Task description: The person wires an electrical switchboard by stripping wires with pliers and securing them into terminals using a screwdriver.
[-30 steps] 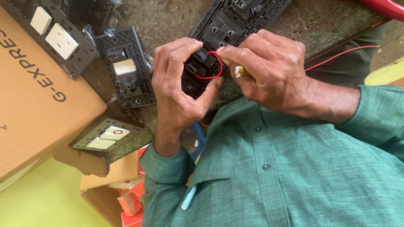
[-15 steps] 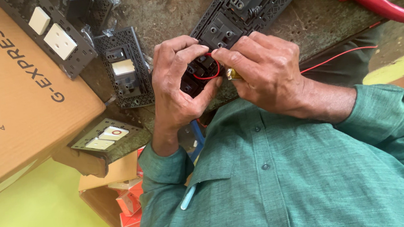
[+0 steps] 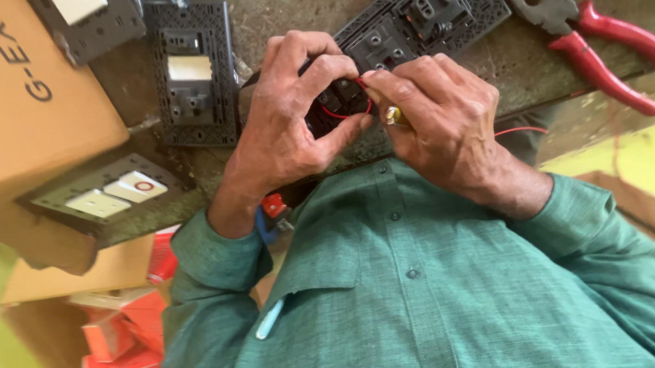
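My left hand [image 3: 285, 127] grips a small black switch module [image 3: 339, 97] with a red wire [image 3: 352, 113] looping across it. My right hand [image 3: 442, 119], wearing a gold ring [image 3: 394, 115], pinches the wire at the module's right side. Both hands meet over the bench edge, just above my green shirt [image 3: 404, 298]. My fingers hide most of the module. Right behind the hands lies a long black socket plate [image 3: 422, 8].
Red-handled pliers [image 3: 596, 38] lie at the right on the worn bench [image 3: 276, 3]. Another black switch plate [image 3: 192, 72] sits left of the hands, and a plate with white switches [image 3: 114, 194] lower left. A cardboard box [image 3: 2, 96] fills the left; red cartons [image 3: 121, 343] lie below.
The view has tilted, so the bench items sit lower in the frame. My right fingertips have closed in on the module and wire; the left hand keeps its grip.
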